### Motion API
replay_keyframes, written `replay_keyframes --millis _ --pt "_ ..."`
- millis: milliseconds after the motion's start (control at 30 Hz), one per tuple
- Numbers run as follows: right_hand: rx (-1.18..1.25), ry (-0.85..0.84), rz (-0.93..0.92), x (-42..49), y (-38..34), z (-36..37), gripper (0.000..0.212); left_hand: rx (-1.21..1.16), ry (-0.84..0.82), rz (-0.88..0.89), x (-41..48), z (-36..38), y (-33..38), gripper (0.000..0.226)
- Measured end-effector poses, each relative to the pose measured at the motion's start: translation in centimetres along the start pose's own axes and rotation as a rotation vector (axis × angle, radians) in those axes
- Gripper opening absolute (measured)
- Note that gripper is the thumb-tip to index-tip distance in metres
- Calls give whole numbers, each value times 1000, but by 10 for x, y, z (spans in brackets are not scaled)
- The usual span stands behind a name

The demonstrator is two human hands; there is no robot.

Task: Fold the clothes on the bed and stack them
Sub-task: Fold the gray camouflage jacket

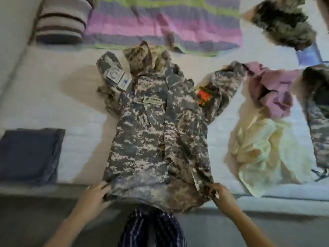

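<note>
**Item:** camouflage jacket [156, 132], lying front-up in the middle of the bed [53, 97]. The collar is pointing to the far edge and the hem is hanging slightly over the near edge.

**Appearance:** it is showing a grey-and-tan digital pattern and a name tape on the chest. A red patch is showing on the sleeve reaching toward the right edge. The other sleeve, with a grey patch, is lying bunched beside the collar. The body is lying mostly flat, wrinkling a little low down.

**Handling:** the left hand [96, 195] is gripping the hem's left corner, fingers curling round the cloth. The right hand [222, 195] is pinching the hem's right corner. Both seem to be drawing the hem taut toward the near edge, squaring the jacket before the sleeves are folded in.

**Also present:** a folded dark blue garment [30, 154] is sitting by the near left edge, probably starting the stack. A cream garment [258, 154] and a pink garment [272, 91] are lying crumpled toward the right edge.
</note>
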State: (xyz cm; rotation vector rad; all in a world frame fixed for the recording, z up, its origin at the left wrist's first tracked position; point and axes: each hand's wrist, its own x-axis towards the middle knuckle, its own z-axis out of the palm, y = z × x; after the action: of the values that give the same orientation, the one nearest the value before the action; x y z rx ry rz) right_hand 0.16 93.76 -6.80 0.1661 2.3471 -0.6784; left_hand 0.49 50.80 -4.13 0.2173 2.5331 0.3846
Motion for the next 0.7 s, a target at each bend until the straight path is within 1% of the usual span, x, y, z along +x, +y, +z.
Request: replay_keyframes --millis 33,67,100,133,167,200,233,267,333,400,467,533,600,667,700 --pt "4 3 35 7 9 21 35 54 -32 3 2 16 -2 32" --pt "11 15 69 13 17 39 43 93 -87 -54 4 31 -5 37" --pt "-5 16 100 15 22 52 44 130 -107 -59 4 49 -12 48" --pt "-32 -3 144 15 26 61 38 185 -81 -70 5 63 -21 52" --pt "-90 -31 178 13 28 68 28 189 -104 -133 5 71 -30 48" --pt "-156 -67 209 12 33 74 26 189 -154 -223 6 77 -39 40" --pt "-234 -108 252 10 37 80 33 196 -212 -311 6 86 -46 33" --pt "-271 -115 291 10 38 84 38 171 -238 -375 5 93 -48 30" --pt "-195 24 325 12 33 92 41 45 -146 -415 8 105 -44 28" --pt "-40 160 321 21 20 99 43 -75 -53 -415 20 116 -33 34" --pt "38 184 310 38 10 104 54 -69 -36 -375 33 125 -19 47" --pt "38 166 323 58 1 107 64 -47 -35 -336 49 137 -10 61" --pt "-35 209 289 76 -4 112 60 -1 -50 -337 62 147 -7 66" --pt "-90 273 219 89 -11 116 47 -4 -51 -311 74 150 -3 56" --pt "-71 295 183 92 -15 116 38 -44 -31 -278 79 149 -3 48"
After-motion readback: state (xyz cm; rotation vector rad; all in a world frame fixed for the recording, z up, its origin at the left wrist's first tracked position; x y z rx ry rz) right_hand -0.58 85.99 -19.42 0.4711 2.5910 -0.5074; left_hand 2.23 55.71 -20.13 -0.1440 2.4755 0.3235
